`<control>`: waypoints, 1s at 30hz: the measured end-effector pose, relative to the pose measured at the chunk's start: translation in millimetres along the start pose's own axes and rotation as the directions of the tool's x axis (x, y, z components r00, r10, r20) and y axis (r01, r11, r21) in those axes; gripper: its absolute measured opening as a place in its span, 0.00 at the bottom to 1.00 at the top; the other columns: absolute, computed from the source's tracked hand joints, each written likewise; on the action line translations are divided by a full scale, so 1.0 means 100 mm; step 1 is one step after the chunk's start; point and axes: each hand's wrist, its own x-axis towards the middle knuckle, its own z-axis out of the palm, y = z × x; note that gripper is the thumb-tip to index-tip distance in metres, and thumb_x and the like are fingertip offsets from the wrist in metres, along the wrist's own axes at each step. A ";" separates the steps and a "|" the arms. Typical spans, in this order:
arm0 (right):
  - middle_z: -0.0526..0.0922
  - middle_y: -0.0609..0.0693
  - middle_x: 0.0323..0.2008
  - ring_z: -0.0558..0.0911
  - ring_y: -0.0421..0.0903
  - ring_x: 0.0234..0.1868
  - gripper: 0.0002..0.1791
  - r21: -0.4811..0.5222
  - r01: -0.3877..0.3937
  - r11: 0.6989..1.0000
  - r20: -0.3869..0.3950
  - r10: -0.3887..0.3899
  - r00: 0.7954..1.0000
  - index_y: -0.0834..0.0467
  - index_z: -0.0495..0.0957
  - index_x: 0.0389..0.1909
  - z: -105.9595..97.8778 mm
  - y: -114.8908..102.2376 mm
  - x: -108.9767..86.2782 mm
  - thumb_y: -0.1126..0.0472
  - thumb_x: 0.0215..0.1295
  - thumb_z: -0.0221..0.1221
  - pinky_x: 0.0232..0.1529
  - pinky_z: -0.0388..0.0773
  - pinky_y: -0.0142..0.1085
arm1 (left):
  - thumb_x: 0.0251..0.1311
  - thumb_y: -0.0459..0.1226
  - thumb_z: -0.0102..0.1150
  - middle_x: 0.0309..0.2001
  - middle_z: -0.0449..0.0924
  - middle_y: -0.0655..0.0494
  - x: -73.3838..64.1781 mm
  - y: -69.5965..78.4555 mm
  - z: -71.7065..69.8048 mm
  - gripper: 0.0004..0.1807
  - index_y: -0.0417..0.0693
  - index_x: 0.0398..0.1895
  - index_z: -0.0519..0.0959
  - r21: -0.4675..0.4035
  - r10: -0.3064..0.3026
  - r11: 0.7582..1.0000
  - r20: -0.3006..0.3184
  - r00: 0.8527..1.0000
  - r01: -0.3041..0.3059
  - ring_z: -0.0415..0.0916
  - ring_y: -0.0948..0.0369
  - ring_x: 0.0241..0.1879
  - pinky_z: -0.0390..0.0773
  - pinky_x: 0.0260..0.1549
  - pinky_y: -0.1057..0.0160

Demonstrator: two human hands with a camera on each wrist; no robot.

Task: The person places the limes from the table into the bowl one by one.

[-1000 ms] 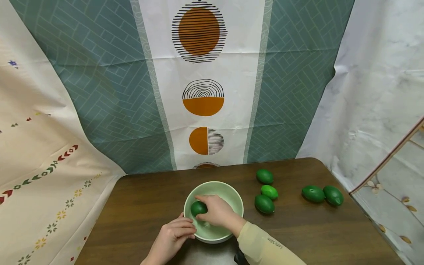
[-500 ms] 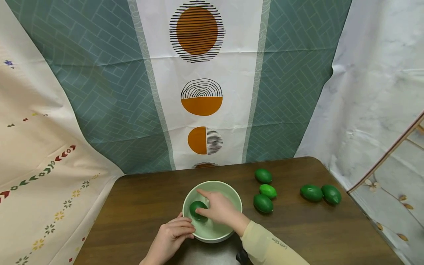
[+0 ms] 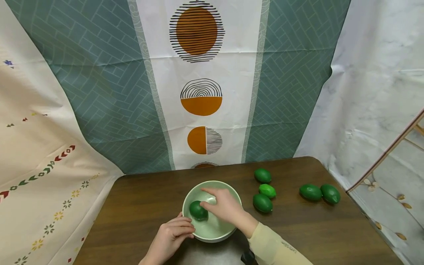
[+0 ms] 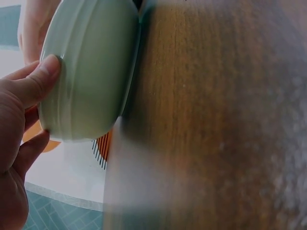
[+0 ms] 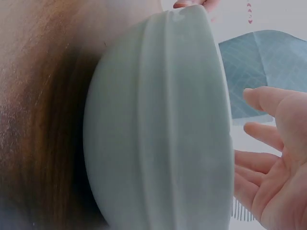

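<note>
A pale green bowl (image 3: 222, 228) stands on the table, with one dark green lime (image 3: 198, 210) lying at its left inside. My left hand (image 3: 172, 237) grips the bowl's near left rim; in the left wrist view its thumb (image 4: 45, 74) presses the outer wall. Over the bowl hovers my right hand (image 3: 225, 206), fingers and thumb spread, just right of the lime. In the right wrist view, that hand (image 5: 283, 153) shows loosely spread fingers past the bowl's rim, holding nothing. The bowl wall hides the lime in both wrist views.
Right of the bowl lie two dark green limes (image 3: 262, 203) with a brighter green lime (image 3: 267, 191) between them. Farther right, two more dark limes (image 3: 310, 192) touch. The wooden table (image 3: 142, 198) ends at a patterned curtain (image 3: 132, 110) behind.
My right hand has released the lime in the bowl and drawn back to the right, its fingers spreading. The lime stays in the bowl; my left hand keeps its hold on the rim.
</note>
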 end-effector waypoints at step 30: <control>0.90 0.45 0.53 0.90 0.47 0.52 0.16 0.232 -0.021 0.972 -0.283 0.088 0.955 0.51 0.89 0.58 -0.53 0.34 -0.51 0.61 0.72 0.71 0.51 0.91 0.41 | 0.50 0.27 0.82 0.41 0.90 0.57 0.01 0.00 0.00 0.13 0.48 0.37 0.91 0.002 0.007 1.000 0.007 1.000 -0.007 0.88 0.50 0.45 0.69 0.75 0.60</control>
